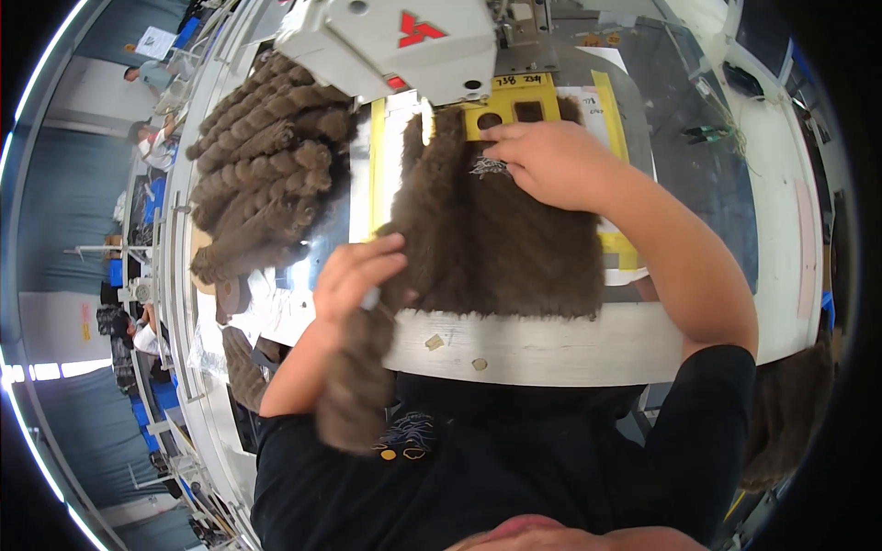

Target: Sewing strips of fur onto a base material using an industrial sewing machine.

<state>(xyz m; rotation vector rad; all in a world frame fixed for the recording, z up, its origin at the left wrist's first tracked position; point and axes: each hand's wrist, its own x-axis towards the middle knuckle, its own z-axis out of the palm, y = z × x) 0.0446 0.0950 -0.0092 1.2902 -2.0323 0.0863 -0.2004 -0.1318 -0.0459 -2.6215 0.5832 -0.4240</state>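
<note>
A brown fur piece (pixel 533 239) lies flat beneath the sewing machine head (pixel 395 46), its lower edge at the table's front. A yellow plate (pixel 521 98) with cut-out holes lies on its upper part. My right hand (pixel 560 165) rests over the plate's lower edge, fingers stretched to the left, beside a patch of pale stitching (pixel 489 166) on the fur. At the fur's left side, my left hand (pixel 354 280) has its fingers closed around a rope-like fur strip (pixel 354 395). The strip hangs over the table edge and is blurred.
A pile of twisted brown fur strips (pixel 266 156) sits left of the machine. Yellow tape (pixel 608 119) borders the work area. Thread snips (pixel 706 134) lie at the right with loose threads. More brown fur (pixel 785 422) hangs at lower right. Other people work far left.
</note>
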